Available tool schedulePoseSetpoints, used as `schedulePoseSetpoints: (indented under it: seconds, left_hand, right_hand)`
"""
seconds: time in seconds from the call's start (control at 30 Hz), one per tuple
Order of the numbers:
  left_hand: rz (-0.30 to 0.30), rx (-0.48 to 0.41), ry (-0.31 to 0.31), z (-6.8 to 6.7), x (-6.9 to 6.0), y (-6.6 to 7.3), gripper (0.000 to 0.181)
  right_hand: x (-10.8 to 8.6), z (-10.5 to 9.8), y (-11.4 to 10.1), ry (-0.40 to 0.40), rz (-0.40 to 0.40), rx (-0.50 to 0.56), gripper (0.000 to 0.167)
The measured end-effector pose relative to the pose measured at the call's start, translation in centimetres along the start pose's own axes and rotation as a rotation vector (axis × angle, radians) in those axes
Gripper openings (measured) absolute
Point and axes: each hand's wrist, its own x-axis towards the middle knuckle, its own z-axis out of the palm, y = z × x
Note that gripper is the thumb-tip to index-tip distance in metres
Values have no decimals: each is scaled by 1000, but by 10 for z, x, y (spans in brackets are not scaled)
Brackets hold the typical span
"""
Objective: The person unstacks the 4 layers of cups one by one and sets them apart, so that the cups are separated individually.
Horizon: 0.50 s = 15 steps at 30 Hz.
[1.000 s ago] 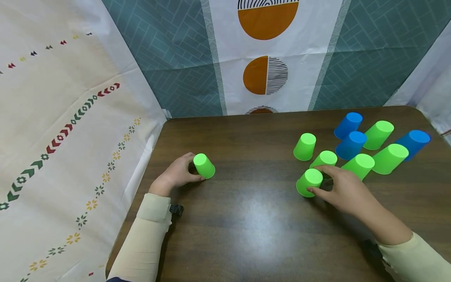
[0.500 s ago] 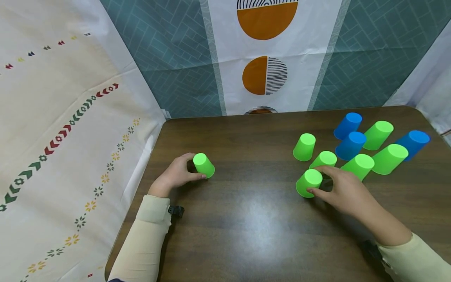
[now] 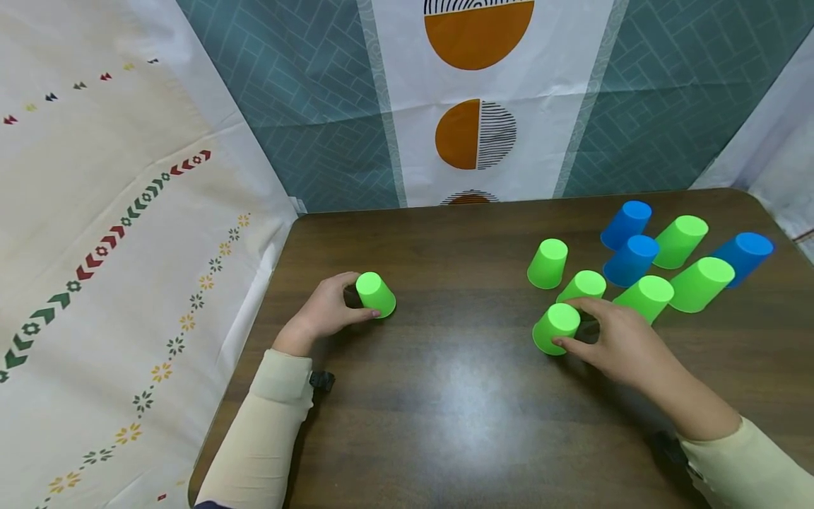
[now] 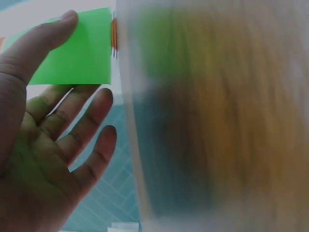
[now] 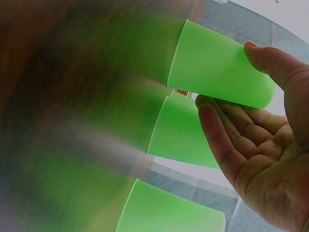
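Observation:
At the left of the table, my left hand (image 3: pixel 329 309) grips an upside-down green cup (image 3: pixel 376 295) between thumb and fingers. In the left wrist view the thumb lies across this cup (image 4: pixel 89 53), with fingers on its other side. Further right, my right hand (image 3: pixel 620 343) pinches another inverted green cup (image 3: pixel 555 331) at its side. The right wrist view has that cup (image 5: pixel 217 67) between thumb and fingers, its rim against the table. Just behind it stands a green cup (image 3: pixel 585 284), partly hidden; another green cup (image 3: pixel 647 297) is beside my right hand.
More inverted cups stand at the right: a green cup (image 3: pixel 547 264), a blue cup (image 3: pixel 626 225), a second blue cup (image 3: pixel 631 261), a rear green cup (image 3: pixel 682 242), a large-looking green cup (image 3: pixel 701 285) and a third blue cup (image 3: pixel 745 256). The brown table (image 3: pixel 432 396) meets a patterned cloth (image 3: pixel 318 127) behind.
My left hand has shifted slightly right with its green cup. The right hand keeps its hold and has hardly moved. The head view has drifted a little.

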Motion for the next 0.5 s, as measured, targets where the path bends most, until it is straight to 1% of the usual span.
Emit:
schedulePoseSetpoints:
  seconds: [0.23, 0.5]
  left_hand:
    - [52, -26, -12, 14, 11, 24, 56]
    - [114, -5, -43, 30, 26, 46, 53]
  right_hand:
    - [1, 0, 0, 2, -4, 7, 54]
    - [0, 1, 1, 5, 0, 2, 54]
